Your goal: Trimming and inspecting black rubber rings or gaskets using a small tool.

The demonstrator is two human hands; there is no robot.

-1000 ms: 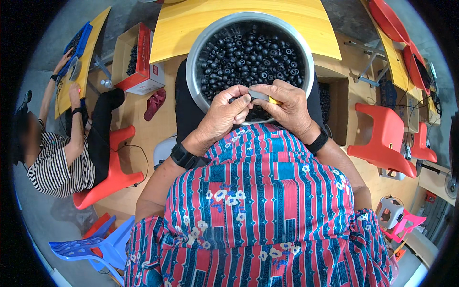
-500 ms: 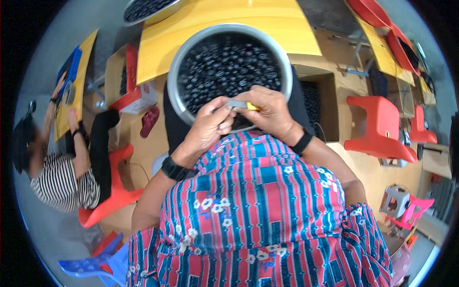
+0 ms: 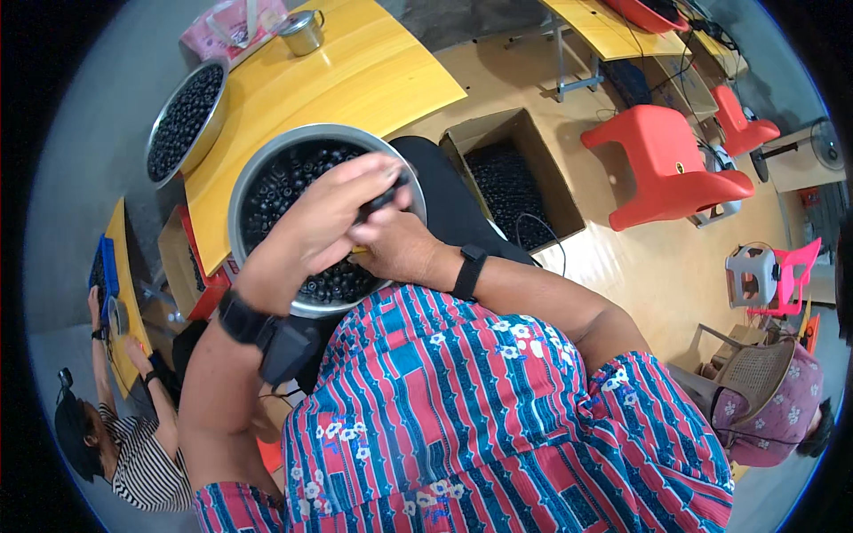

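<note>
A wide metal basin (image 3: 240, 191) full of small, shiny black round pieces (image 3: 275, 191), some with a ring-like look, stands before me at the yellow table's edge. My left hand (image 3: 333, 213) reaches across it to the right, slightly blurred, with its fingers curled round a few dark pieces. Close beneath it, over the basin's right rim, is my right hand (image 3: 400, 249), closed on a small knife whose yellow handle (image 3: 358, 252) just shows. The knife's blade is hidden behind my left hand. Both my wrists wear black bands.
An open cardboard box (image 3: 511, 191) of black pieces stands on the floor at right. On the yellow table (image 3: 355, 67) are a metal mug (image 3: 302, 34), a pink bag (image 3: 233, 27) and another basin (image 3: 187, 120). Red chairs (image 3: 666, 169) stand farther right; a co-worker (image 3: 133, 453) sits at left.
My view has swung to the right, bringing the cardboard box fully in sight. My left hand has left the knife blade and crossed over my right hand, now with dark pieces in its fingers.
</note>
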